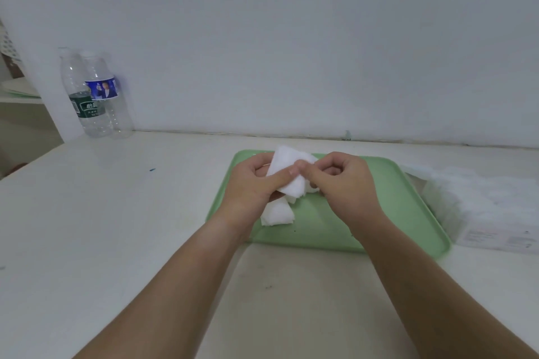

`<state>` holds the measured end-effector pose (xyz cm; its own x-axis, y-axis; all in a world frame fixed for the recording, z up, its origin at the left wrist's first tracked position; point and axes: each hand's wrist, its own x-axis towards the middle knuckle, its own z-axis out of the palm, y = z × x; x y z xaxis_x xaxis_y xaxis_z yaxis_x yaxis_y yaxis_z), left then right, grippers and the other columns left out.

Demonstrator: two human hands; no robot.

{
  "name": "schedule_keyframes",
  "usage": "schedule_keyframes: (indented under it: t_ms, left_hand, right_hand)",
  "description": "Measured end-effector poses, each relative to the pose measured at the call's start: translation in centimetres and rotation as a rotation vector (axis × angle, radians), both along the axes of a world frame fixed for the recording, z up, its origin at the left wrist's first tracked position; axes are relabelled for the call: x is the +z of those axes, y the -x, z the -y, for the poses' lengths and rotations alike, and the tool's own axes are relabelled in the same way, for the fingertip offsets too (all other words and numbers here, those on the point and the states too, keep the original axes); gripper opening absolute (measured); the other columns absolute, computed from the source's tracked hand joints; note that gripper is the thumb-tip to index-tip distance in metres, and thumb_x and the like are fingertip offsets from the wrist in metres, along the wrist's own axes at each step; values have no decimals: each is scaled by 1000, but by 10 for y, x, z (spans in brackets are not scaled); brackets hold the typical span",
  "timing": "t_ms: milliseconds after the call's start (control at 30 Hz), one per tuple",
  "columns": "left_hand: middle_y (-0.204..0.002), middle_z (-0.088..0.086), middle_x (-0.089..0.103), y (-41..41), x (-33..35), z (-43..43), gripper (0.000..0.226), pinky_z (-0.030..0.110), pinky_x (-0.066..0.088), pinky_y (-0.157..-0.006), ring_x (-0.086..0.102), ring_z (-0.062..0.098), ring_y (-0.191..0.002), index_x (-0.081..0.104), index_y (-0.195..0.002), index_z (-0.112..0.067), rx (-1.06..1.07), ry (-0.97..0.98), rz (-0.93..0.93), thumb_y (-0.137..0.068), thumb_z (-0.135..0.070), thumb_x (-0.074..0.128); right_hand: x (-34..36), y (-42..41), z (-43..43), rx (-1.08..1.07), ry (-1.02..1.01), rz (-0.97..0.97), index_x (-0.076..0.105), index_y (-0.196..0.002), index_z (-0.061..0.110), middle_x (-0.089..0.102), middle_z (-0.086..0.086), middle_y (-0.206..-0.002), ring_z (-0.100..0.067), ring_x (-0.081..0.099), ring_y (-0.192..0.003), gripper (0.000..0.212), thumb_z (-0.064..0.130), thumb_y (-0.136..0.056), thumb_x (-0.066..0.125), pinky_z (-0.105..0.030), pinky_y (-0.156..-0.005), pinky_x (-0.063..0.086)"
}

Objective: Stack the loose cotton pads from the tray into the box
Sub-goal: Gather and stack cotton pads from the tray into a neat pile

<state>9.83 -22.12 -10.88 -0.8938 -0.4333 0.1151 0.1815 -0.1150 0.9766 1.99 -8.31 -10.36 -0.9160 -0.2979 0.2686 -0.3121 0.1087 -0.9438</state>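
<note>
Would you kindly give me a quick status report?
Left hand holds pad stack; right hand pinches it. More pads on tray. Box beside tray, path clear.

A plain indoor room: bare white wall (291,38), white table (116,213), water bottles (96,96).

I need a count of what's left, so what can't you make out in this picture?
Head view, held pads: the left hand and right hand cover them; number unclear.
Head view, pile on the tray: partly behind the left hand.
Head view, box: blurred, cut off by the right edge; fill unclear.
Head view, bottle labels: too small to read.
</note>
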Motion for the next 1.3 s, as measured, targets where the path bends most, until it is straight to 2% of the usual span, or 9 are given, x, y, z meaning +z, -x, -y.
schedule_keyframes:
  t_ms: [200,367,533,633,733,867,1000,1133,1300]
  left_hand:
    - [-102,10,78,-3,6,27,30,23,58,-69,76,18,-88,69,-119,-6,191,-106,-41,-90,-11,74]
    - [-94,6,76,-4,4,34,24,18,56,-63,74,8,-73,71,-114,-7,244,-159,-9,-90,-10,73]
    - [-99,6,75,-3,1,33,26,17,55,-63,72,6,-74,70,-115,-8,245,-146,9,-90,-10,73]
    - [-100,6,74,-2,1,33,26,16,55,-63,72,6,-74,70,-116,-7,253,-150,14,-90,-9,73]
    - [-99,6,74,-3,2,32,23,16,55,-62,71,5,-72,70,-113,-8,242,-143,14,-90,-9,72]
    - [-101,6,76,-4,3,31,24,17,55,-64,73,8,-77,71,-115,-10,206,-124,3,-91,-12,71]
    - [-99,4,77,-5,5,27,25,20,57,-67,75,10,-80,69,-117,-10,136,-99,-3,-92,-11,71]
    - [-97,5,77,-3,3,21,19,22,59,-66,76,11,-78,68,-109,-13,123,-56,44,-91,-10,73]
    - [-101,8,78,1,-1,17,29,24,59,-66,77,17,-84,69,-119,-10,43,5,113,-91,-16,75]
  right_hand:
    - [2,-1,0,147,-289,-181,72,-83,26,70,9,-79,-5,51,-54,6,20,-85,72,-17,-53,41]
    - [-8,-7,14,402,-826,-396,69,-108,35,60,14,-111,-4,58,-85,34,27,-77,80,-26,-83,52]
    - [-7,-12,24,364,-956,-445,65,-125,26,57,12,-104,-5,47,-89,38,26,-87,69,-22,-80,41]
    - [-8,-15,27,334,-953,-501,69,-117,24,59,12,-96,-7,52,-86,30,18,-89,62,-23,-75,42]
    - [-10,-13,26,287,-867,-482,72,-99,29,60,19,-82,-4,53,-75,20,18,-88,60,-25,-69,46]
    - [-13,-4,16,171,-422,-182,72,-82,23,59,18,-59,3,52,-55,13,12,-84,66,-13,-58,40]
    - [-12,-1,4,117,-82,106,71,-92,17,71,-7,-86,-14,64,-75,11,8,-91,64,-29,-63,51]
    - [-8,5,-9,219,249,330,67,-112,6,70,-8,-99,-19,65,-86,18,6,-99,55,-27,-65,54]
    - [-2,1,-20,364,400,335,66,-114,6,72,-16,-103,-28,67,-95,31,11,-83,68,-46,-90,52]
